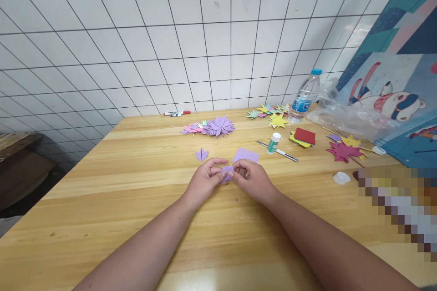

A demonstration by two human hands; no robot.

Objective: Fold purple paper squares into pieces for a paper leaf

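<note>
Between my two hands is a small folded piece of purple paper (226, 173), just above the wooden table. My left hand (208, 176) pinches its left side with thumb and fingers. From the right, my right hand (251, 178) grips the other side, thumb on the front. Parts of the paper are hidden behind the fingertips. Just beyond my right hand lies a flat purple sheet (246, 154). A folded purple paper piece (201, 154) with points rests beyond my left hand.
Farther back lie a purple paper flower (219, 126), markers (176, 113) and coloured paper stars (277, 120). To the right are a glue stick (273, 143), a craft knife (286, 155), a paper stack (303, 137), a water bottle (305, 97), a red paper star (344, 151) and a cap (341, 178).
</note>
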